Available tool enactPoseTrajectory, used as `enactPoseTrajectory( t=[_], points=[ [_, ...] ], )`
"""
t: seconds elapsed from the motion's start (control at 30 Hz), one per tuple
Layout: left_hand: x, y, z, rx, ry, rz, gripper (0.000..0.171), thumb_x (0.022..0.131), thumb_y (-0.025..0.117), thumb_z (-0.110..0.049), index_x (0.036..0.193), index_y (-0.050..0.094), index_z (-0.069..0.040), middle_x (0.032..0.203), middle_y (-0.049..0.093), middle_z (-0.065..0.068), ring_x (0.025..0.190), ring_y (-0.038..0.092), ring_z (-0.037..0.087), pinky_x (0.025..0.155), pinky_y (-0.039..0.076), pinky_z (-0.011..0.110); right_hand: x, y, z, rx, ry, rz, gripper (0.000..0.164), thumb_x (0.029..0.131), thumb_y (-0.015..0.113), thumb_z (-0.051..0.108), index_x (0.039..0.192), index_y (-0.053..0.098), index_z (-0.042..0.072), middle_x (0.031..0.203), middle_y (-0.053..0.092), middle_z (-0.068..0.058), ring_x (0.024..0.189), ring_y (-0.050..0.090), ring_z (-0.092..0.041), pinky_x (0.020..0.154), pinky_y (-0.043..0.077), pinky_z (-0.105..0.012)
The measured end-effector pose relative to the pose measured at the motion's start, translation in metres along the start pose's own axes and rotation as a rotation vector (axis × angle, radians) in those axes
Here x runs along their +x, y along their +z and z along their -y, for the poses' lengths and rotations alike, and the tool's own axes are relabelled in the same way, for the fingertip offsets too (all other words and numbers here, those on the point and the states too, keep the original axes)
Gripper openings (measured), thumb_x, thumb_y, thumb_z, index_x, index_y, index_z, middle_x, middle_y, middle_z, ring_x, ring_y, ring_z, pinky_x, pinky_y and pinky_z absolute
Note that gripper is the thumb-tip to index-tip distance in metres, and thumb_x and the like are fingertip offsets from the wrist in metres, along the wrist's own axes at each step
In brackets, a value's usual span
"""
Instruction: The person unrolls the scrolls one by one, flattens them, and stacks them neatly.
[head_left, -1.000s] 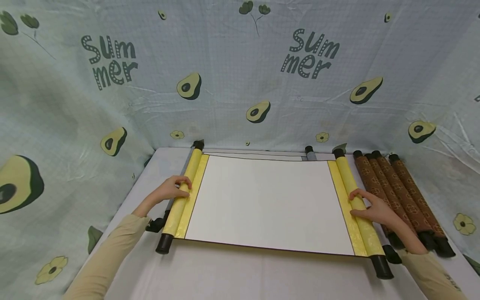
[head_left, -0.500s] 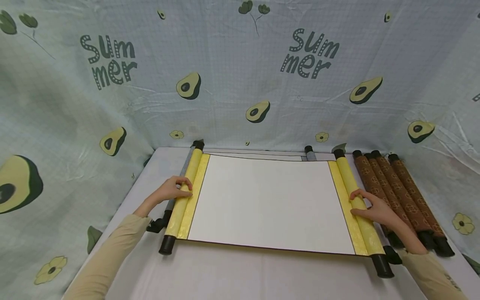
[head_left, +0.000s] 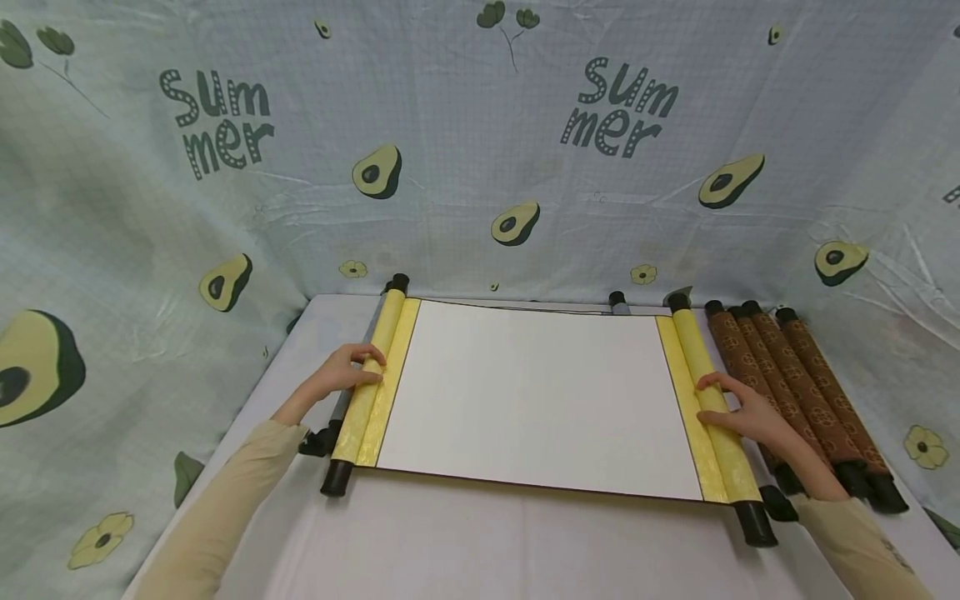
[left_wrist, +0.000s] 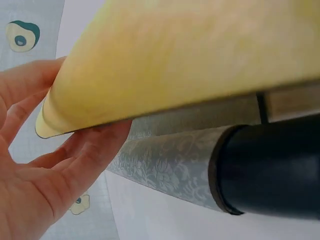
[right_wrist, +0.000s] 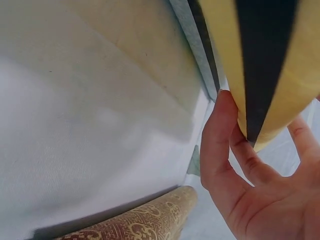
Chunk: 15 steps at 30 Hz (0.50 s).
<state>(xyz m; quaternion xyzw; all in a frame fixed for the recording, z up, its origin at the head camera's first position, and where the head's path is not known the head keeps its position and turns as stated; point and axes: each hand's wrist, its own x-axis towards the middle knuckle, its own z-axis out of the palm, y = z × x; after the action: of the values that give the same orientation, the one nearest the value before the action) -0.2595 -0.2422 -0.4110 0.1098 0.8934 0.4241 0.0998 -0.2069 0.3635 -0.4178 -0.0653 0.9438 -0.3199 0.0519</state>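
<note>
A wall scroll (head_left: 540,400) with a blank white sheet and yellow borders lies spread out between two yellow rolls with black end knobs. At its left end my left hand (head_left: 339,373) grips the yellow roll, thumb and fingers curled around it. My right hand (head_left: 752,414) holds the right roll the same way. Under the left roll, the left wrist view shows a grey floral roll (left_wrist: 170,160) with a black end knob (left_wrist: 270,167). In the right wrist view, thumb and fingers hold the underside of the yellow roll (right_wrist: 285,100), which has a dark stripe.
Several brown patterned rolls (head_left: 795,383) with black ends lie side by side at the right. Another grey roll end (head_left: 618,305) shows behind the sheet. The white table (head_left: 480,542) meets a curtain (head_left: 450,100) printed with avocados at the back and sides.
Both hands have shifted the yellow scroll slightly away from the front, and its left end first a little right. The sheet now covers more of what lies behind it. Both grips stay the same.
</note>
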Motion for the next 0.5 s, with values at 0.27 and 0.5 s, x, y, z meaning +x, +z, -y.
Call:
enactPoseTrajectory(
  t=[0.27,0.5],
  points=[
    [0.007,-0.002,-0.002,-0.051,-0.11,-0.053,0.036,0.079,0.064,-0.01,0.113,0.055,0.0,0.115,0.048,0.029,0.069,0.053,0.017,0.054,0.047,0.027,0.007,-0.001,0.003,0.055,0.09,0.031,0.067,0.077,0.066,0.038,0.129,0.036,0.008,0.126,0.032,-0.032,0.094,0.047,-0.038,0.058,0.042,-0.03],
    [0.017,-0.001,0.0,-0.067,-0.171,-0.078,0.038,0.078,0.065,-0.009,0.113,0.054,0.001,0.101,0.054,0.023,0.062,0.055,0.012,0.053,0.05,0.027,0.016,-0.002,0.002,0.102,0.107,0.063,0.069,0.076,0.067,0.039,0.129,0.035,0.009,0.13,0.027,-0.034,0.088,0.052,-0.031,0.057,0.047,-0.032]
  ],
)
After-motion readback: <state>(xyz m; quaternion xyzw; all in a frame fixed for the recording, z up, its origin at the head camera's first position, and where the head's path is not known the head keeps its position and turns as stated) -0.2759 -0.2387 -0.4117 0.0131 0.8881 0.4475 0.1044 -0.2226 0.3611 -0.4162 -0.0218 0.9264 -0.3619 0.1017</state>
